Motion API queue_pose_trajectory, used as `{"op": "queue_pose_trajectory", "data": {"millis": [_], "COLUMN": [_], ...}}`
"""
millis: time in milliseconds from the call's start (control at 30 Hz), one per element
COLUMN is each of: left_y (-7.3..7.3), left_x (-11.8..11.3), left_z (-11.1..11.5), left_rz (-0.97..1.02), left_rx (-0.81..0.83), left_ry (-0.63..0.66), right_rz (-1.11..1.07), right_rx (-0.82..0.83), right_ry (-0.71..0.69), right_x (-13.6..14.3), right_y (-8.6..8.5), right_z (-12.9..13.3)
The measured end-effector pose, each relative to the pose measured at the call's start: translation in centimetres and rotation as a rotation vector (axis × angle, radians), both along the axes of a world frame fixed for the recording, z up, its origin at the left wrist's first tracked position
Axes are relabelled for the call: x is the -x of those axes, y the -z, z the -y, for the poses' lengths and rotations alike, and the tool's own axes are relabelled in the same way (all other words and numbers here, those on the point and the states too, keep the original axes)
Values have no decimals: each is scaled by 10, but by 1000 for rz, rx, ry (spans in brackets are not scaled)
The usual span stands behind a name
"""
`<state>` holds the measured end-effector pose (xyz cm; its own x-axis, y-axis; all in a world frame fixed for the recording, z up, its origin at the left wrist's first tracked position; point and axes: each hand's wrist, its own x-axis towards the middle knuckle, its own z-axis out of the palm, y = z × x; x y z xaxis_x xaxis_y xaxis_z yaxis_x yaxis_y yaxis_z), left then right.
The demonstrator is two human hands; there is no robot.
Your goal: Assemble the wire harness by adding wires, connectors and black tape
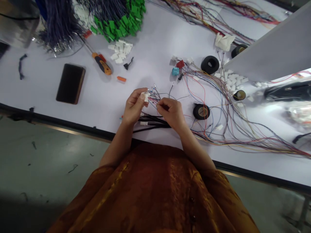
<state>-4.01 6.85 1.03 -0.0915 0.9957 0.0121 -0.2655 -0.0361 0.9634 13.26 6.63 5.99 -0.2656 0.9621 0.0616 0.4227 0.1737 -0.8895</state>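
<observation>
While the white table runs out of sight left and right, its ends can't be seen. Pale panel at right, cut off too. Purple wires cropped at top left; green plugs bunched beside them, overlapping too much to count. Black cables partly covered by one wrist. One dark case, phone or wallet, can't say.

Forearms reach out from the body and angle in, fingertips near each other. Left hand: pinching the white plug, thumb over part of it. Right hand: knuckles up, thumb and forefinger pinched on the thin wires; which one, too small to tell.

One screwdriver. Four tape rolls on the right, farthest half behind the panel. One red plug, one blue plug, just beside each other. White plug sits up off the table, wires fanning from it toward the right hand.
</observation>
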Motion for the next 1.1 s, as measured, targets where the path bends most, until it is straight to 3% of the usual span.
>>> {"op": "queue_pose_trajectory", "data": {"millis": [733, 933, 1100], "left_y": [-1, -2, -5], "left_x": [-4, -9, -9], "left_z": [3, 5, 3], "left_rz": [34, 23, 124], "left_rx": [9, 4, 84], "left_ry": [40, 57, 27], "right_rz": [-108, 70, 120], "right_rx": [81, -68, -58], "right_ry": [49, 68, 71], "right_x": [11, 17, 19], "right_y": [7, 11, 9], "right_z": [-1, 4, 10]}}
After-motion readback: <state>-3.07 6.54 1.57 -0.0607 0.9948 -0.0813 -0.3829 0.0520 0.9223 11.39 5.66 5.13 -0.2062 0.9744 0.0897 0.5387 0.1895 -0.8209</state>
